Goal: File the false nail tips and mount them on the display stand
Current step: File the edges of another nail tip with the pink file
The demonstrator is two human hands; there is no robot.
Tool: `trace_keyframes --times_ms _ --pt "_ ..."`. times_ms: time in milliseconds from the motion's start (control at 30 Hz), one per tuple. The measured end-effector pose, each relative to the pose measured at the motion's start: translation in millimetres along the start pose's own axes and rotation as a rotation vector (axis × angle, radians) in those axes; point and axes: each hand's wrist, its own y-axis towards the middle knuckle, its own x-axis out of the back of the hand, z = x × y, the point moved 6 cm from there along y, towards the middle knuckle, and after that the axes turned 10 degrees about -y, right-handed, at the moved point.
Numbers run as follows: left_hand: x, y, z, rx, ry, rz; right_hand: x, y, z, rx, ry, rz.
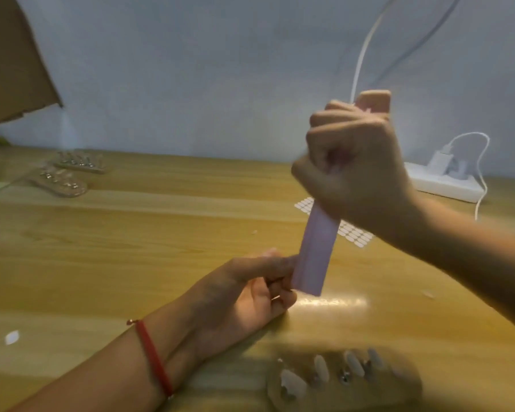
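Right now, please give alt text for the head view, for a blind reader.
The right hand grips a pink nail file upright; the left hand touches its lower end. A display stand with nail tips lies nearby, blurred.

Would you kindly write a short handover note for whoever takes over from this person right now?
Right hand grips the pink file upright.
Left hand pinches at the file's lower end, likely on a nail tip, hidden by fingers.
Near stand holds several mounted tips; some pegs look bare.
Two more stands lie far left on the table.
To do: finish filing, mount the rest.
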Motion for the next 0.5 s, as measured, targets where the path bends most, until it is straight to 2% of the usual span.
trace_keyframes --times_ms 67,100,200,233,367,400,500 --pt "-2 0 0 -0.007 0.033 -0.001 -14 -24 28 0.228 0.035 0.085" --pt "-2 0 0 -0.004 0.030 0.005 -14 -26 29 0.259 0.027 0.095" --pt "-2 0 0 0.008 -0.007 0.006 7 5 -8 0.016 -0.026 -0.066" --pt "-1 0 0 0.002 -0.017 0.008 8 6 -7 -0.012 -0.040 -0.081" --pt "-3 0 -1 -0.016 0.016 0.034 -14 -36 36 0.270 -0.003 0.001" --pt "-4 0 -1 -0.005 0.017 0.048 -9 -29 28 0.244 -0.001 -0.009" --pt "0 0 -1 0.007 -0.034 0.023 4 1 -8 -0.010 -0.025 -0.094"
